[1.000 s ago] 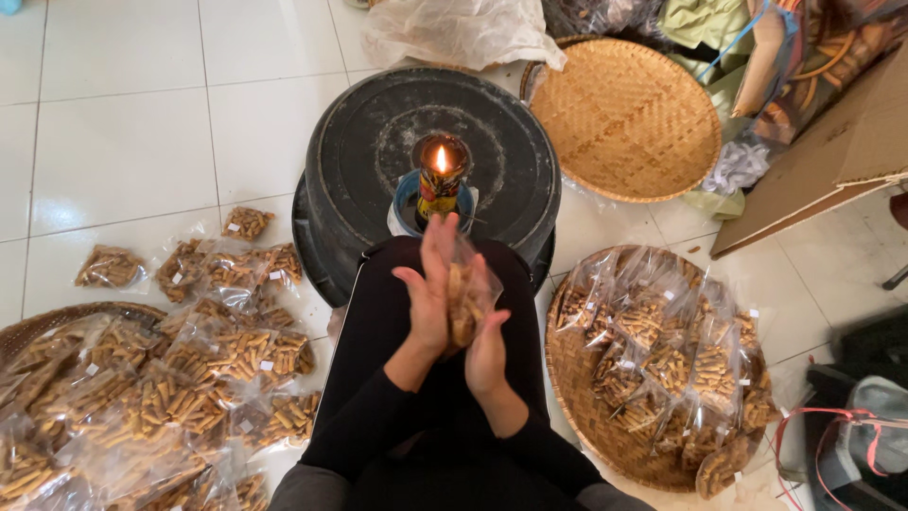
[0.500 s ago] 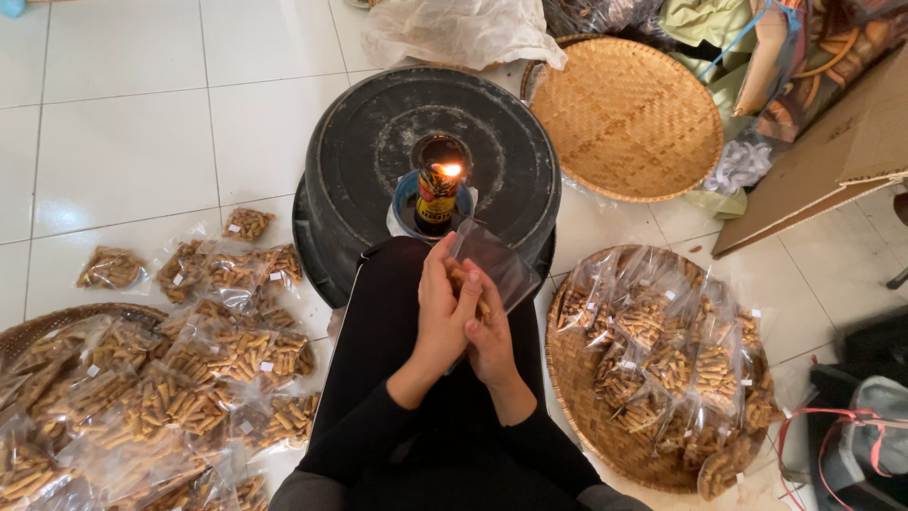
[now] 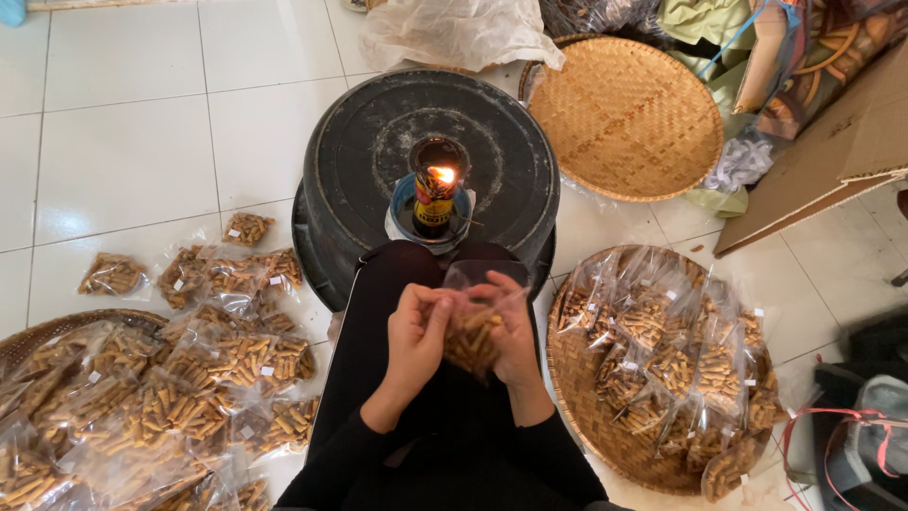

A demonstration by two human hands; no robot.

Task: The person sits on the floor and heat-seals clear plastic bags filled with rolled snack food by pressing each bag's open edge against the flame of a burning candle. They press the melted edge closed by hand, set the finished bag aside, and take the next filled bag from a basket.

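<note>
Three woven trays (image 3: 624, 118), one lit lamp (image 3: 434, 194)

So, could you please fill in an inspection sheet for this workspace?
Surface: white tiled floor.
Job's things: clear snack bag held over the lap; lit flame lamp on upturned black tub.
Clutter: filled bags in right tray, more bags at left; empty woven tray.
Grippers: left hand and right hand both grip the bag.
Cables: red cord at right.
Surroundings: cardboard, plastic sheet.
</note>
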